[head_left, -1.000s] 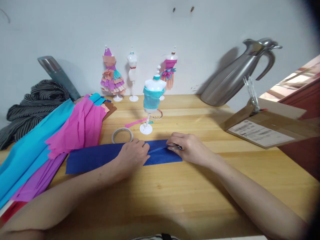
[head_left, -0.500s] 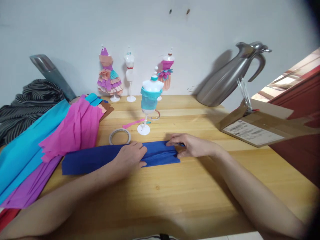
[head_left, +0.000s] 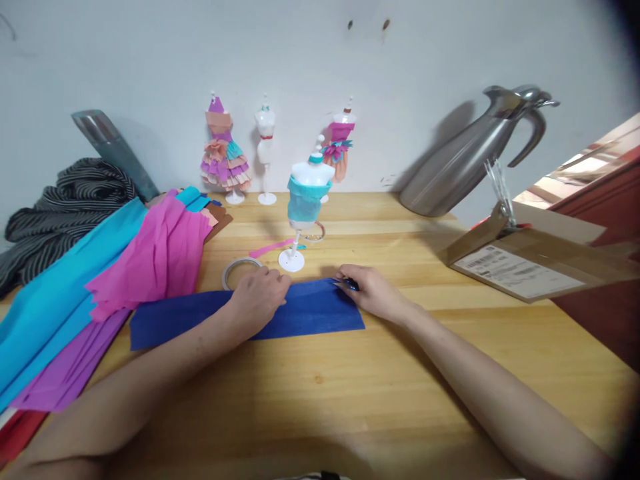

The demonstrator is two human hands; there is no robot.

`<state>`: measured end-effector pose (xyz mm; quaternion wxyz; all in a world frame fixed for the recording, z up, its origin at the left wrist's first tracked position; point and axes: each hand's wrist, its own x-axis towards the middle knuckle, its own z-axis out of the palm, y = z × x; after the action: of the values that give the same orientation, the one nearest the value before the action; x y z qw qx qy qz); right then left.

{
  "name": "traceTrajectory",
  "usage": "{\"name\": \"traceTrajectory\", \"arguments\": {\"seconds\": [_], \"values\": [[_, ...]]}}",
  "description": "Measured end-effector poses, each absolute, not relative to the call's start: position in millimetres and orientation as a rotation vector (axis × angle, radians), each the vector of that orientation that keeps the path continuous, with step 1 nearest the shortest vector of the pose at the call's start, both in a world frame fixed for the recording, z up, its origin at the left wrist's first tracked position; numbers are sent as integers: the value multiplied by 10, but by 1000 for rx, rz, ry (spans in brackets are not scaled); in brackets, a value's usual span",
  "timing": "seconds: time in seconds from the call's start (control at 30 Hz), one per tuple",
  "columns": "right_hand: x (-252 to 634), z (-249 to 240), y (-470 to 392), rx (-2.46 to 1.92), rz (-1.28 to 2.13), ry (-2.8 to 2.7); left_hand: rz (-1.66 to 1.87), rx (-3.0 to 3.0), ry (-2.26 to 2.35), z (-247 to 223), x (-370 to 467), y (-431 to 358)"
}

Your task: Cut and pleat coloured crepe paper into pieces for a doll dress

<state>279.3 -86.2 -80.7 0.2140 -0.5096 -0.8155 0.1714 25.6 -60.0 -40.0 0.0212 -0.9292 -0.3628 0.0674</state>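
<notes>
A strip of dark blue crepe paper [head_left: 320, 310] lies flat across the wooden table. My left hand [head_left: 260, 297] rests on its middle, fingers bent and closed at the paper's upper edge. At the upper right corner of the strip, my right hand [head_left: 373, 290] is closed around small scissors [head_left: 350, 284] with dark handles. Their pointed metal tips lie over the paper; most of the handles are hidden by the fingers. Just behind the paper stands a white mini dress form [head_left: 311, 175] wrapped in turquoise paper. A roll of tape [head_left: 227, 272] lies partly behind my left hand.
Pink crepe paper [head_left: 150, 257] and turquoise crepe paper [head_left: 65, 287] are heaped at left, near striped cloth [head_left: 75, 190]. Several dress forms, including one in a ruffled dress [head_left: 225, 157], line the wall. A steel jug [head_left: 455, 160] and a cardboard box [head_left: 520, 263] stand at right.
The ridged fold in the blue paper's right half has been smoothed flat. My right hand has turned, bringing the scissors' tips into sight. My left hand has drawn toward the paper's upper edge.
</notes>
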Motion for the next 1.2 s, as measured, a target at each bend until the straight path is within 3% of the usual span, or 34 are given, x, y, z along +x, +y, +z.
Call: {"name": "traceTrajectory", "arguments": {"seconds": [0.33,0.57,1.07,1.2], "values": [[2952,-544,-875,-1093,910,-2402,17,-3291,-1052,-360,160,-636],[2900,-683,-858,-1404,963,-2007,-71,-3151,-1188,-652,195,-541],[2601,-490,-1025,-1193,447,-2109,270,-3411,-1230,-196,252,-565],[2586,-262,-1182,-1171,187,-1881,19,-3496,-1398,-127,141,-510]]}}
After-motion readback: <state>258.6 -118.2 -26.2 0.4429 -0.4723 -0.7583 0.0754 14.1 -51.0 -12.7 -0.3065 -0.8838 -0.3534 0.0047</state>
